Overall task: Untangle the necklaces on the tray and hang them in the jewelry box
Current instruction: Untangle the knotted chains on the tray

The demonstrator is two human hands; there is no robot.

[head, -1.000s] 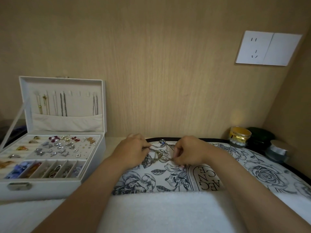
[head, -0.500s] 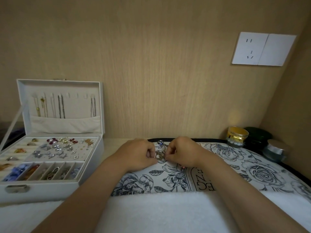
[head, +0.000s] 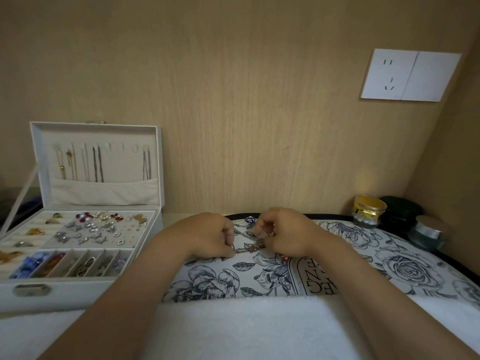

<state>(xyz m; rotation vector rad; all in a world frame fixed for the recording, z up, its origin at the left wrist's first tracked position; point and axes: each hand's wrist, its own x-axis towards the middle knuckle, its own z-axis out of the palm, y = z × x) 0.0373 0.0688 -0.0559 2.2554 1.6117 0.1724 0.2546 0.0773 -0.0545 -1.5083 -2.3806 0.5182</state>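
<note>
Head view: necklaces (head: 250,246) lengthwise left-to-right

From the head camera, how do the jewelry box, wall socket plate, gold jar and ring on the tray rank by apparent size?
Largest to smallest:
jewelry box
wall socket plate
gold jar
ring
The box sits nearer the camera, which inflates it.

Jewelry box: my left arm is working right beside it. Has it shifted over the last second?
No. The jewelry box stands where it did: same gap to the tray's rim, lid at the same spot on the wall.
</note>
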